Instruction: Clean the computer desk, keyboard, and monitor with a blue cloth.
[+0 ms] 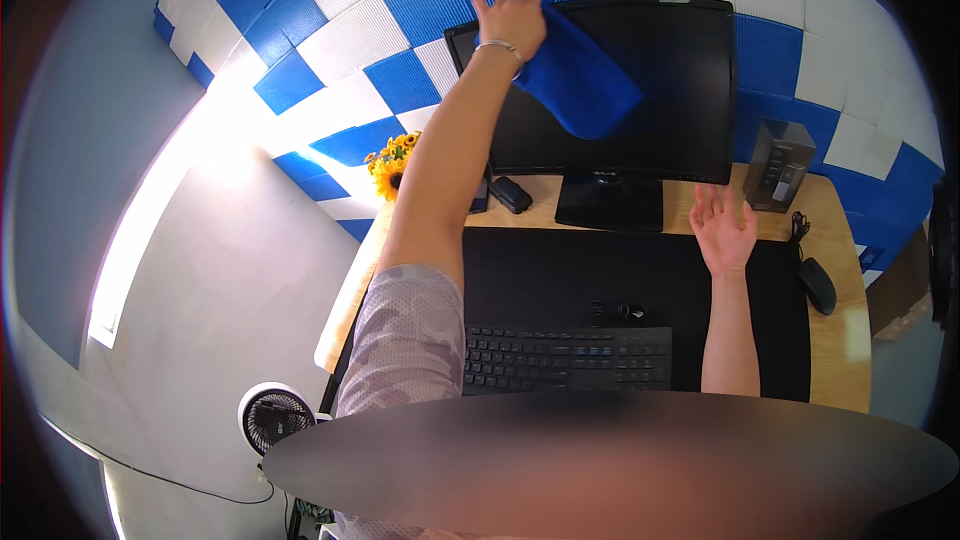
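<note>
My left hand (516, 21), with a bracelet at the wrist, grips a blue cloth (581, 86) at the upper left edge of a black computer monitor (675, 90). The cloth hangs down across the left and middle part of the screen. My right hand (724, 232) is palm up with its fingers apart just below the monitor's lower right corner; it holds nothing. Whether its fingertips touch the frame, I cannot tell. The black monitor stand (609, 204) rests on the wooden desk (844, 345).
A black desk mat (525, 277) bears a keyboard (570, 360) and a coiled cable (619, 310). At the right are a mouse (817, 286) and a dark box (778, 165). Left of the stand lie a small black object (511, 195) and artificial sunflowers (388, 176). A fan (276, 418) stands lower left.
</note>
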The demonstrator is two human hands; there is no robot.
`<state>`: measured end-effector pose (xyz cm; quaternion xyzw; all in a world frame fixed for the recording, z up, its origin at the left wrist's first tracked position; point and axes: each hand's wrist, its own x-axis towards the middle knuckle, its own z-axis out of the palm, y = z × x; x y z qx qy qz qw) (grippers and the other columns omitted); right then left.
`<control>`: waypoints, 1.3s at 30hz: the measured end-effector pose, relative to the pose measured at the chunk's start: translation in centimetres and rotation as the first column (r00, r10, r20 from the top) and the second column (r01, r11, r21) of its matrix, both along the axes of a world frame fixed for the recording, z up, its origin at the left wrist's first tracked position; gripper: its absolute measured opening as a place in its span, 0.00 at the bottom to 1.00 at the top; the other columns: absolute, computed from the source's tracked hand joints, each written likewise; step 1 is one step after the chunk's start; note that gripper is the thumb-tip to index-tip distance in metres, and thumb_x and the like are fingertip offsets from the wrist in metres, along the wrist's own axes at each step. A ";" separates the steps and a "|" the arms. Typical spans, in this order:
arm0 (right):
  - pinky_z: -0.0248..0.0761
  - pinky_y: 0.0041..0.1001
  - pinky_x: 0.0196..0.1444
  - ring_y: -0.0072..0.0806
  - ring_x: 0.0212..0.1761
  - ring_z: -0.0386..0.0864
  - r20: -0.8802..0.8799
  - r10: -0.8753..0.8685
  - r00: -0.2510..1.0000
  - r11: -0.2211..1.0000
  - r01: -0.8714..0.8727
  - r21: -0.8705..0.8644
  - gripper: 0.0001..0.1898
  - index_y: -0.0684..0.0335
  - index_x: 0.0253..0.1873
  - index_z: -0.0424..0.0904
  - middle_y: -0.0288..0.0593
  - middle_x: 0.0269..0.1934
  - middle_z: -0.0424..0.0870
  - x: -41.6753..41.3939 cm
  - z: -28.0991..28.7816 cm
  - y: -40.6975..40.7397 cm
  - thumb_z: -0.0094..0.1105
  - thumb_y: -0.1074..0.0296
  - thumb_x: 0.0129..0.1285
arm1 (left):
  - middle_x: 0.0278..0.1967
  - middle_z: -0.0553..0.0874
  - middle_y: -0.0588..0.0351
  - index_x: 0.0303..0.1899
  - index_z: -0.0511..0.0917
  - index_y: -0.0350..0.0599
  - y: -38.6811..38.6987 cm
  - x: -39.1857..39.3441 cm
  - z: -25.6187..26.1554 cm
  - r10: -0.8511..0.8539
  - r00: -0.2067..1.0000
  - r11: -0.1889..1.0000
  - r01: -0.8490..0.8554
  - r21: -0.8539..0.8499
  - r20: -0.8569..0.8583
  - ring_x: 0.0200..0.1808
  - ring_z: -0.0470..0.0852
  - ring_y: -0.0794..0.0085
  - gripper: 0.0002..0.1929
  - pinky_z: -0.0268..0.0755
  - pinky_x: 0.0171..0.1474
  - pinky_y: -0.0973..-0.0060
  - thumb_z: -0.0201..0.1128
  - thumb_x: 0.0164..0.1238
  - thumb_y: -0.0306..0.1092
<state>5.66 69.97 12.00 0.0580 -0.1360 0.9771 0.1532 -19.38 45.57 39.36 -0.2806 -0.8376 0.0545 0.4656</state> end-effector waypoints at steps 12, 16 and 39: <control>0.60 0.35 0.66 0.37 0.73 0.62 0.035 -0.070 0.997 0.988 0.065 0.137 0.31 0.48 0.76 0.55 0.40 0.72 0.61 0.1 0.0 -0.1 0.45 0.49 0.71 | 0.56 0.79 0.45 0.58 0.77 0.48 -10.2 -4.1 -1.1 -0.053 0.954 0.886 -0.092 0.454 0.296 0.59 0.79 0.50 0.19 0.69 0.61 0.50 0.52 0.66 0.37; 0.59 0.34 0.64 0.36 0.73 0.63 0.099 -0.133 0.986 0.953 0.100 0.287 0.31 0.43 0.78 0.51 0.39 0.74 0.59 0.0 1.2 -1.1 0.42 0.49 0.72 | 0.45 0.86 0.34 0.51 0.79 0.37 -11.1 -5.4 -3.4 0.008 0.911 0.755 -0.276 0.595 0.413 0.51 0.83 0.40 0.18 0.74 0.56 0.52 0.53 0.67 0.40; 0.57 0.35 0.68 0.36 0.73 0.62 0.028 -0.121 0.992 0.922 0.102 0.374 0.39 0.45 0.81 0.41 0.43 0.78 0.52 0.0 0.9 -0.5 0.42 0.47 0.68 | 0.38 0.84 0.32 0.45 0.78 0.32 -14.2 -4.2 -21.1 -0.401 0.781 0.626 -0.147 0.766 0.478 0.44 0.82 0.35 0.21 0.71 0.50 0.53 0.52 0.65 0.45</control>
